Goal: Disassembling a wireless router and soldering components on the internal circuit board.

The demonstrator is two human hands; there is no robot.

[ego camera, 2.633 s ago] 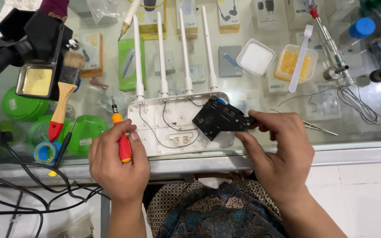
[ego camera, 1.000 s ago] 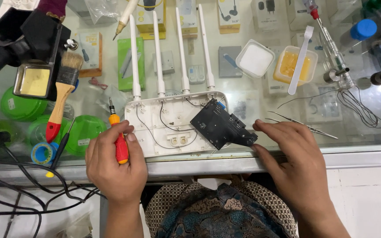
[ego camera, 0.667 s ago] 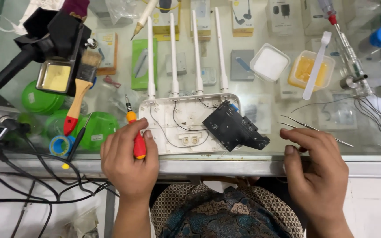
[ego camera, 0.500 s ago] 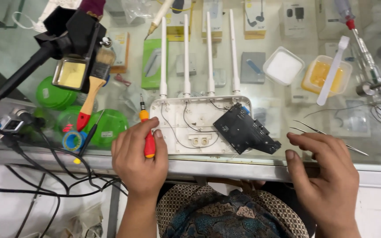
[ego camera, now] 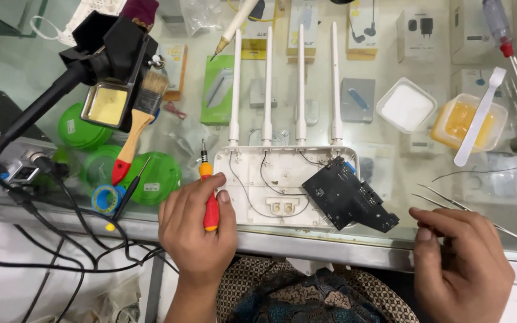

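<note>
A white router shell [ego camera: 270,185] lies open on the glass counter, its four white antennas [ego camera: 300,84] pointing away from me. A black circuit board [ego camera: 349,201] rests tilted over the shell's right end, with thin wires running to it. My left hand [ego camera: 195,236] sits at the shell's left edge, wrapped around a small red and orange screwdriver [ego camera: 210,206] with its tip pointing away. My right hand [ego camera: 459,263] rests at the counter's near edge, right of the board, with its fingers loosely bent and nothing in them. Its fingertips are beside thin metal tweezers [ego camera: 468,210].
A red-handled brush [ego camera: 131,134] leans by a black stand with a yellow sponge tray [ego camera: 106,101]. Green round tubs [ego camera: 151,176], a blue tape roll [ego camera: 106,198] and black cables [ego camera: 61,239] fill the left. A white tub [ego camera: 406,107] and a yellow tub with a spatula [ego camera: 465,122] stand at the right.
My right hand let go of the black board, which now lies on the shell, and drew back right to the counter's edge. My left hand kept hold of the screwdriver. The view shifted.
</note>
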